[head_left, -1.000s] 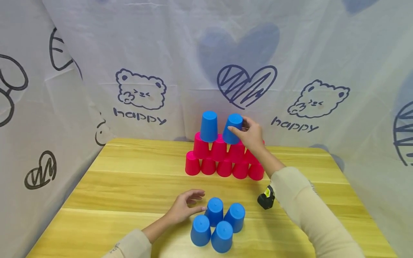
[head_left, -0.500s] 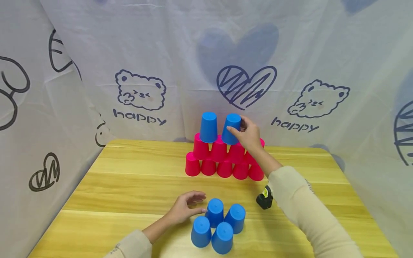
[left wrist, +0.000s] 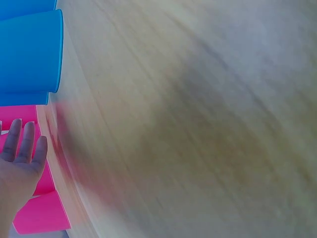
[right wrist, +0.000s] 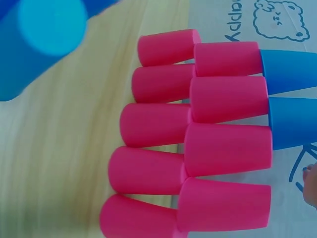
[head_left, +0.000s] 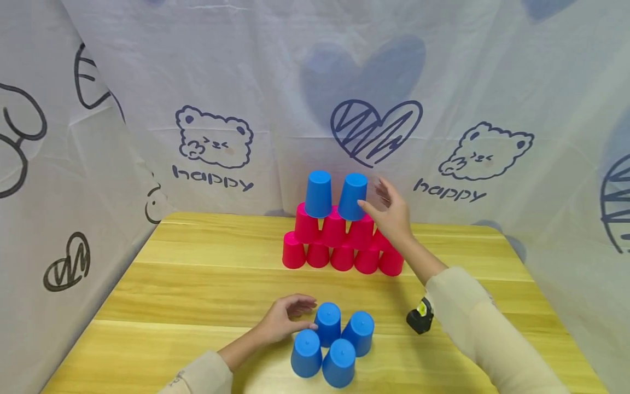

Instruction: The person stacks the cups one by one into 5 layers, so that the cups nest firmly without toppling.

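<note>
Upside-down pink cups form two rows, one on top of the other. On the upper row stand a left blue cup and a right blue cup, side by side with a gap between them. My right hand is just right of the right blue cup, fingers spread away from it and thumb tip overlapping its lower edge. Nearer the front, several blue cups stand upside down in a cluster. My left hand lies beside them with loosely bent fingers, thumb tip at the back-left cup.
The wooden table runs back to a white cloth printed with hearts and bears, close behind the stacked cups. A small black device with a yellow label shows beside the right cuff.
My right hand has let go of the right blue cup and drawn back to the right, its fingers spreading. That cup stays on the pink row. My left hand has hardly moved.
</note>
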`<state>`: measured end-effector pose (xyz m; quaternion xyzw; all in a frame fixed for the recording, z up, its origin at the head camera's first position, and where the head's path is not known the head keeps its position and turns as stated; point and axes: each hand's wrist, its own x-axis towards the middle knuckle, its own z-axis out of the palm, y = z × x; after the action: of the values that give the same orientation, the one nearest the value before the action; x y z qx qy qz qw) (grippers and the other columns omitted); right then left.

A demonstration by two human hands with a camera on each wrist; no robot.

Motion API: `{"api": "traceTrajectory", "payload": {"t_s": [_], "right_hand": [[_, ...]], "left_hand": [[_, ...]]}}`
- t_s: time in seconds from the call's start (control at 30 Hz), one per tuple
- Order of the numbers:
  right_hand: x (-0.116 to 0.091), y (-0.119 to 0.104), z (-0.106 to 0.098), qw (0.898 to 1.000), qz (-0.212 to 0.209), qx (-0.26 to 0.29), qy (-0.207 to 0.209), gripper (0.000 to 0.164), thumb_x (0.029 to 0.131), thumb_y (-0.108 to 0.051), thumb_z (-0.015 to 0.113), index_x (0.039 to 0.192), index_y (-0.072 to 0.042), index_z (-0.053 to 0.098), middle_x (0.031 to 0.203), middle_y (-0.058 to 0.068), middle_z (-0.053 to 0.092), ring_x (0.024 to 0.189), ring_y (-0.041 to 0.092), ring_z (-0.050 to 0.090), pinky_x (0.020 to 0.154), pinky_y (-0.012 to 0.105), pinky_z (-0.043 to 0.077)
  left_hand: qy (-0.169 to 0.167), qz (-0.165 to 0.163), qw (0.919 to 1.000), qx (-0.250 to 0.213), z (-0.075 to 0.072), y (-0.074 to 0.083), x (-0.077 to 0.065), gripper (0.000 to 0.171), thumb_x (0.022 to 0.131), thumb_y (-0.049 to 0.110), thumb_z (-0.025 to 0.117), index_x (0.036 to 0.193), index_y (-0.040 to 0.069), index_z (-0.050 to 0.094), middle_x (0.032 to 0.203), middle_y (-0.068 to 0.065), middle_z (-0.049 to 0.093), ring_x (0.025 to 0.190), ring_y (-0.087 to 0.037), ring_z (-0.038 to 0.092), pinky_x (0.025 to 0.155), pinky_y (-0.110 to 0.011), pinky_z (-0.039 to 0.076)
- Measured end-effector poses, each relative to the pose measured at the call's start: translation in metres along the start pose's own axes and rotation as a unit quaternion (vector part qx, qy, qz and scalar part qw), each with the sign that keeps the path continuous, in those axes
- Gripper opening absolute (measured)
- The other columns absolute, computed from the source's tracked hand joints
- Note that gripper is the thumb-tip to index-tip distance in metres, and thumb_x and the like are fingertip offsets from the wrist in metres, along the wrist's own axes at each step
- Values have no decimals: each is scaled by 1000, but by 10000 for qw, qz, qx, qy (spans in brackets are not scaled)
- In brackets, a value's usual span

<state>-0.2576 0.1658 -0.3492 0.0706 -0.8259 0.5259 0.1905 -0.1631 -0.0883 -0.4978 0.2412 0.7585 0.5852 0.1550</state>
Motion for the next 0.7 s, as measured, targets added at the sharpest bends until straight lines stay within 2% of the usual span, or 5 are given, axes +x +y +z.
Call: {"api": "traceTrajectory", "payload": {"t_s": [0.27, 0.5, 0.6, 0.7], "right_hand": [[-21, 6, -11, 9985, -392, -49, 388, 59, 83, -16, 69, 135, -2, 44, 133, 17, 52, 124, 31, 49, 103, 45, 41], [-41, 5, -15, 9963, -780, -12, 358, 52, 81, -9, 70, 128, 2, 50, 126, 19, 57, 117, 32, 54, 100, 46, 44], [-49, 7, -17, 9959, -856, -143, 257, 50, 81, -11, 71, 126, 1, 53, 124, 19, 59, 113, 33, 57, 96, 29, 48], [-57, 12, -20, 9959, -868, -245, 105, 48, 80, -11, 72, 124, 1, 55, 121, 18, 61, 110, 32, 59, 89, 8, 44]], "left_hand": [[-261, -90, 9996, 16, 2, 2, 2, 47, 83, 15, 70, 123, -2, 53, 120, -20, 60, 110, -34, 59, 95, -44, 48], [-319, -93, 9994, 12, 4, 3, 5, 45, 82, 13, 70, 121, -2, 55, 118, -19, 62, 108, -32, 60, 93, -43, 50], [-368, -121, 9992, 27, 4, 2, 7, 46, 81, 14, 71, 121, -2, 55, 117, -19, 62, 108, -32, 60, 92, -42, 51], [-450, -145, 9989, 31, 5, 2, 9, 47, 82, 16, 71, 121, -2, 55, 118, -20, 61, 108, -33, 60, 92, -43, 50]]}}
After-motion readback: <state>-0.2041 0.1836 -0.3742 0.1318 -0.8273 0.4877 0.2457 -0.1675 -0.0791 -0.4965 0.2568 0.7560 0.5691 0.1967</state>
